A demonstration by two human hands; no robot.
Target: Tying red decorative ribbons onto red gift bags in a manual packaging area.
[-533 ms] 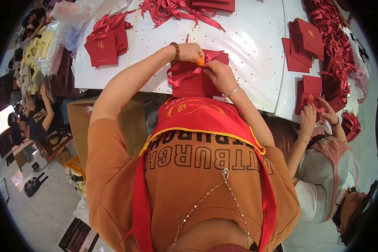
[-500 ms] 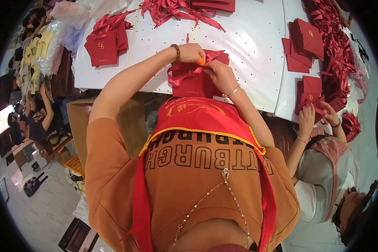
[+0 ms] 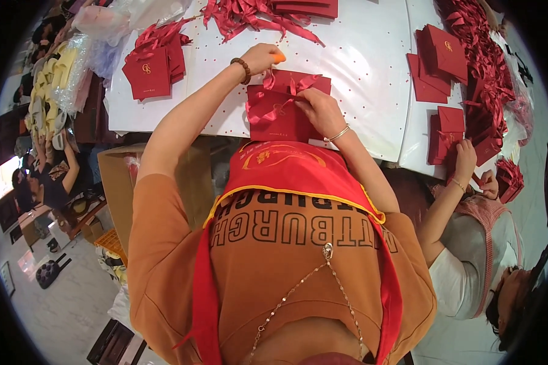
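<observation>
A red paper gift bag (image 3: 274,128) with gold print lies flat on the white table in front of me. A glossy red ribbon (image 3: 304,83) runs across its upper part. My right hand (image 3: 321,112) rests on the bag's right side, finger and thumb pinching the ribbon. Beyond the bag's upper left edge is my left hand (image 3: 262,59), closed, with a small orange thing (image 3: 279,58) at its fingertips. Whether that orange piece is held or worn on a finger, I cannot tell.
Red bags with ribbons (image 3: 149,73) lie at left; loose ribbons (image 3: 243,21) lie at the far side. More bags (image 3: 441,55) and a long ribbon heap (image 3: 478,73) lie right. Beside me, a co-worker's hands (image 3: 466,159) work near another bag. A cardboard box (image 3: 119,182) stands below the table's left edge.
My left hand has moved away from the ribbon, up and left off the bag, with the orange thing. My right hand stays at the ribbon. The co-worker's hands have moved apart.
</observation>
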